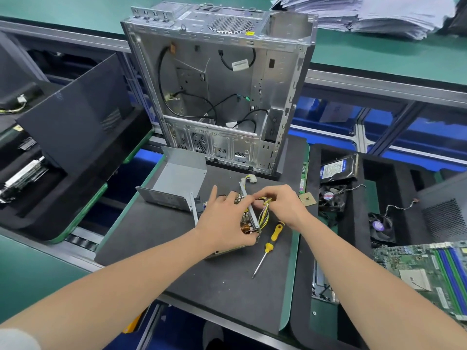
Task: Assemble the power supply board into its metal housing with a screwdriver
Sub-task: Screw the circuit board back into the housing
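Note:
The power supply board (249, 219), with a copper coil and a metal side rail, rests tilted on the black mat (177, 251). My left hand (222, 221) grips it from the left. My right hand (283, 203) pinches its bundle of yellow and black wires (265, 214) at the board's right edge. The open grey metal housing cover (177, 183) lies just behind and left of the board. A yellow-handled screwdriver (269, 245) lies loose on the mat, right of the board, tip pointing toward me.
An open silver computer case (222, 97) stands upright behind the mat. Right of the mat sit a hard drive (338, 170), two fans (332, 198), a CPU chip (307, 199) and a green motherboard (429, 271). A black side panel (75, 112) leans at left.

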`<act>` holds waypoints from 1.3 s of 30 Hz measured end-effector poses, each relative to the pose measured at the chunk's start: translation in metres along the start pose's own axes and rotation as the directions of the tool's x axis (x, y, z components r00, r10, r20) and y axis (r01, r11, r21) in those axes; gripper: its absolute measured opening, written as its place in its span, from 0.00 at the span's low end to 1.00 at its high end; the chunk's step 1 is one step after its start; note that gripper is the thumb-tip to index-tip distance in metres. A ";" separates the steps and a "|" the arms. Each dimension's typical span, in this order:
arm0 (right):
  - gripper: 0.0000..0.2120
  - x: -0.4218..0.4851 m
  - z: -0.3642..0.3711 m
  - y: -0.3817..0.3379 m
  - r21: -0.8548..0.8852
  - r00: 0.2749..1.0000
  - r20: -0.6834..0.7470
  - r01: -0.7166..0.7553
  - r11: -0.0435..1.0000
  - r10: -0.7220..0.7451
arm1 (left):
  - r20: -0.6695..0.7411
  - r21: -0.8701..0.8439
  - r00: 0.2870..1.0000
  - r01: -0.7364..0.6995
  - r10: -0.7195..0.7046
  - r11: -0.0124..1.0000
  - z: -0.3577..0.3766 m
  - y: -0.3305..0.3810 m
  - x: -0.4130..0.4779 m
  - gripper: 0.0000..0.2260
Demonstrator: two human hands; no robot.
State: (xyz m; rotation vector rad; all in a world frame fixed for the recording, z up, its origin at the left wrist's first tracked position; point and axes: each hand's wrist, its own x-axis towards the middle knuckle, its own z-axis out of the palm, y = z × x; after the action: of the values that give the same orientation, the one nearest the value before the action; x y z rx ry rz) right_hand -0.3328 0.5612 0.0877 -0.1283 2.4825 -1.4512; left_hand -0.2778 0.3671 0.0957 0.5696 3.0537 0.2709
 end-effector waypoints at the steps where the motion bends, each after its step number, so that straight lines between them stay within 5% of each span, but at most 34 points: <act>1: 0.07 0.002 -0.001 0.001 -0.001 0.999 0.032 0.026 1.000 -0.026 | -0.013 0.015 1.000 0.012 -0.012 1.000 0.001 0.001 -0.001 0.40; 7: 0.20 0.006 -0.009 0.009 -0.072 0.981 0.192 0.037 0.997 -0.023 | -0.078 0.114 0.993 0.093 -0.084 0.989 0.002 0.011 0.003 0.39; 14: 0.32 0.000 -0.022 0.007 -0.333 0.986 0.167 0.063 0.941 -0.006 | 0.042 0.195 0.970 0.225 -0.238 0.955 -0.004 0.033 0.012 0.38; 18: 0.29 -0.003 -0.056 0.017 -0.307 0.997 -0.075 -0.038 0.951 0.016 | 0.141 0.304 0.938 0.264 -0.317 0.915 -0.023 0.038 0.026 0.51; 21: 0.25 -0.006 -0.088 0.038 -0.348 0.951 -0.299 -0.189 0.918 0.082 | 0.052 0.381 0.996 0.054 -0.079 0.923 -0.044 0.047 0.048 0.40; 23: 0.24 -0.008 -0.098 0.050 -0.369 0.950 -0.284 -0.230 0.901 0.126 | 0.217 0.344 0.971 -0.174 0.103 0.923 -0.048 0.054 0.067 0.37; 25: 0.25 -0.007 -0.101 0.062 -0.443 0.971 -0.175 -0.224 0.868 0.161 | 0.448 0.276 0.885 -0.270 0.125 0.923 -0.051 0.060 0.084 0.41; 28: 0.27 -0.005 -0.097 0.074 -0.502 0.981 -0.089 -0.193 0.843 0.171 | 0.595 0.218 0.797 -0.287 0.106 0.933 -0.053 0.057 0.102 0.42; 32: 0.21 -0.004 -0.092 0.080 -0.492 0.972 -0.186 -0.221 0.842 0.146 | 0.654 0.080 0.722 -0.363 0.226 0.928 -0.056 0.038 0.114 0.36; 39: 0.17 -0.016 -0.089 0.080 -0.463 0.943 -0.237 -0.321 0.826 0.234 | 0.581 -0.256 0.723 -0.274 0.374 0.927 -0.049 0.002 0.112 0.23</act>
State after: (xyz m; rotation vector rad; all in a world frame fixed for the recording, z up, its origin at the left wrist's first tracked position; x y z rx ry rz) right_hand -0.3369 0.6791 0.0631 0.2683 2.8142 -0.7067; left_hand -0.3837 0.4012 0.1457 0.9618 2.2563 0.2539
